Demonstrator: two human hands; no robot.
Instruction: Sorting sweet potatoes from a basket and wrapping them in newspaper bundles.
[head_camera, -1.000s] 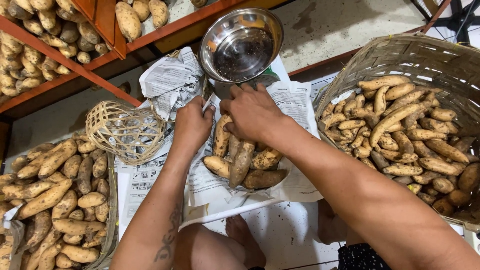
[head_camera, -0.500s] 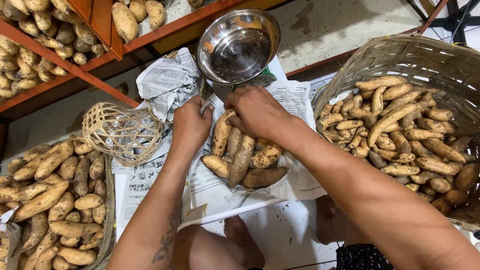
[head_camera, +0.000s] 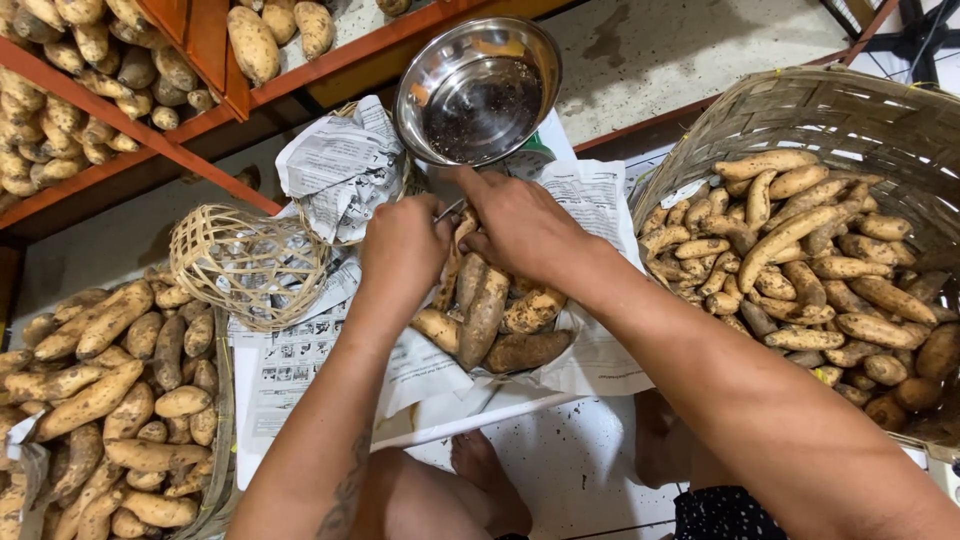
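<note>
The left hand and right hand meet, fingers curled shut around a thin metal piece above the small pile of brown sweet potatoes on newspaper. A round steel bowl sits at twelve o'clock, a woven basket of sweet potatoes at three.

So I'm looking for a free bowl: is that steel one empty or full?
Nearly empty: the steel bowl shows bare shiny metal, with only dark specks scattered over its bottom.

floor: pale, speckled | shelf: orange-red wooden frame, top left | light: even, indoor
</note>
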